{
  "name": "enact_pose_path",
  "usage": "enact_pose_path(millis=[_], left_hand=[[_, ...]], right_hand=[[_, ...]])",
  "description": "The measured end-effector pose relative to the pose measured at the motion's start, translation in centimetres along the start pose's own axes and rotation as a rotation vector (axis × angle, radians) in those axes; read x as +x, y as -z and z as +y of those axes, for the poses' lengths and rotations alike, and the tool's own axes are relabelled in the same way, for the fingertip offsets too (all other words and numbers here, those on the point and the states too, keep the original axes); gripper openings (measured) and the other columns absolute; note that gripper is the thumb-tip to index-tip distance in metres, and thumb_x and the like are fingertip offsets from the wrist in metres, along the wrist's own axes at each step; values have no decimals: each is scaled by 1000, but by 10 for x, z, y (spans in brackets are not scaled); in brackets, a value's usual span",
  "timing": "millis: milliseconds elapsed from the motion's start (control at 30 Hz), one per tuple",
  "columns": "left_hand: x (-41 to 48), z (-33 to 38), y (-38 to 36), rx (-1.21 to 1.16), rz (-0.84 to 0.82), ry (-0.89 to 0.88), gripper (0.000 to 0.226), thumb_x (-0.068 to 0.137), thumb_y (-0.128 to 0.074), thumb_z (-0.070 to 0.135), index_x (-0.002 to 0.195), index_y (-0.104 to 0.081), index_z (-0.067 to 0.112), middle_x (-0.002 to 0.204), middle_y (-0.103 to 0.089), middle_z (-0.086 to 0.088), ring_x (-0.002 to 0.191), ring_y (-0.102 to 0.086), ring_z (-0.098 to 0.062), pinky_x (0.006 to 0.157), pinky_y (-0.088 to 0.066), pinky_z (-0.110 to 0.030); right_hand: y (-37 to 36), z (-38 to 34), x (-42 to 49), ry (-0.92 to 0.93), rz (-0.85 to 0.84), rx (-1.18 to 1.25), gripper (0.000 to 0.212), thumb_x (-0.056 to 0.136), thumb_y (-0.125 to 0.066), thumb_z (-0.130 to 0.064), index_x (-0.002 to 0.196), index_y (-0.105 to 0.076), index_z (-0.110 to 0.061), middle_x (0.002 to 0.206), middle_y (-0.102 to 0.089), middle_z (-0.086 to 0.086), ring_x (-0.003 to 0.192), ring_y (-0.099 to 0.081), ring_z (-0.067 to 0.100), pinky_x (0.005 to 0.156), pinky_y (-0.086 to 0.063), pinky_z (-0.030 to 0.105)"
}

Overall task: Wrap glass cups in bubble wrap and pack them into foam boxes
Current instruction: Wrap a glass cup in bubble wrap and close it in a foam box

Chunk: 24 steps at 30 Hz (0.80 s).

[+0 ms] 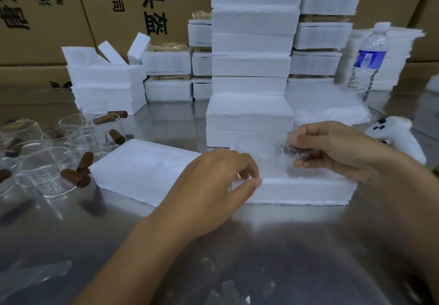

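1. Pinching the bubble-wrapped cup [268, 159] at its right end, the right hand [337, 152] has its thumb below and fingers above a dark patch that shows through the wrap, probably the cup's brown handle. The left hand [213, 185] sits at the bundle's other end with its fingers loosely curled. Its tips are at the near-left corner of the open foam box [304, 191]; I cannot tell whether they nip the wrap or only steady the rim.
2. Everything rests on a steel table [285, 233], with printed cardboard cartons [47, 19] along the back.
3. A tall stack of closed foam boxes [251, 43] rises just behind the open box.
4. A foam lid [142, 169] lies flat just left of the open box. The left hand hides where the two meet.
5. The wrapped cup lies on its side over the open box's hollow, its long axis running left to right along the box's long side. By my reading it is being seated — what remains is a short way straight down, led by the right hand.
6. Bare glass cups [45, 164] with brown handles crowd the far left, well apart from the box and nearer the left hand.
7. A water bottle [368, 62] stands at the right, and a white game controller [399, 138] lies just beyond the right hand.
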<state>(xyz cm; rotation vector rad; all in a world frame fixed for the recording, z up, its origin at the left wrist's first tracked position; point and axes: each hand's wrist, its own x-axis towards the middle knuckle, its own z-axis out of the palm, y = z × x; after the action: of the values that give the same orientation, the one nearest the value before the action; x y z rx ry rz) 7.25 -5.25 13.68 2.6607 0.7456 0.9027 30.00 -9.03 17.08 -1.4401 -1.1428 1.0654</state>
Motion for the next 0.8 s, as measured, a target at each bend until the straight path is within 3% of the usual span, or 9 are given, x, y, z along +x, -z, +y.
enact_pose_path(millis=[167,300,433,533,633,700,800], left_hand=[[0,-2,2,-69,12,62,14,89,-50,46,84,-59,37,80,-63,16,83,-56,-3,72,-49,-32],[0,-5,4,-118,33,113,14,86,-50,47,86,-60,37,81,-64,17,83,-58,-2,74,-52,-34],[2,-14,8,-147,216,202,9,90,-49,34,91,-58,36,82,-61,17,85,-56,1,71,-46,-17],[2,-21,11,-127,286,314,10,90,-51,26,95,-55,34,78,-58,12,83,-54,-1,62,-41,-11],[0,-28,10,-59,190,433,17,89,-58,27,101,-50,35,81,-51,15,80,-53,-3,62,-38,-19],[-2,-28,10,0,94,492,24,86,-59,31,106,-46,37,84,-47,16,81,-52,-6,64,-38,-26],[-3,-28,8,78,19,528,31,83,-59,32,109,-44,38,86,-48,13,84,-54,-13,67,-39,-30]], right_hand=[[-9,5,4,136,77,-322,10,80,-69,-18,80,-66,-9,62,-69,-4,58,-66,8,57,-52,13],[-8,8,6,217,132,-552,15,77,-71,-31,75,-66,-17,65,-68,-12,58,-64,4,61,-48,18],[-9,9,5,210,112,-569,17,72,-73,-33,72,-68,-17,68,-71,-10,62,-66,6,73,-50,28],[-8,7,4,221,110,-594,15,70,-74,-35,71,-71,-20,72,-72,-10,70,-67,7,75,-49,25],[-5,5,4,234,135,-569,7,75,-73,-33,79,-72,-27,77,-73,-9,72,-65,1,69,-47,12],[-2,6,6,255,266,-462,4,80,-71,-28,84,-71,-27,80,-72,-8,76,-65,1,62,-44,5],[3,10,10,226,507,-417,6,87,-65,-25,83,-69,-26,88,-69,-5,82,-63,11,67,-47,21]])
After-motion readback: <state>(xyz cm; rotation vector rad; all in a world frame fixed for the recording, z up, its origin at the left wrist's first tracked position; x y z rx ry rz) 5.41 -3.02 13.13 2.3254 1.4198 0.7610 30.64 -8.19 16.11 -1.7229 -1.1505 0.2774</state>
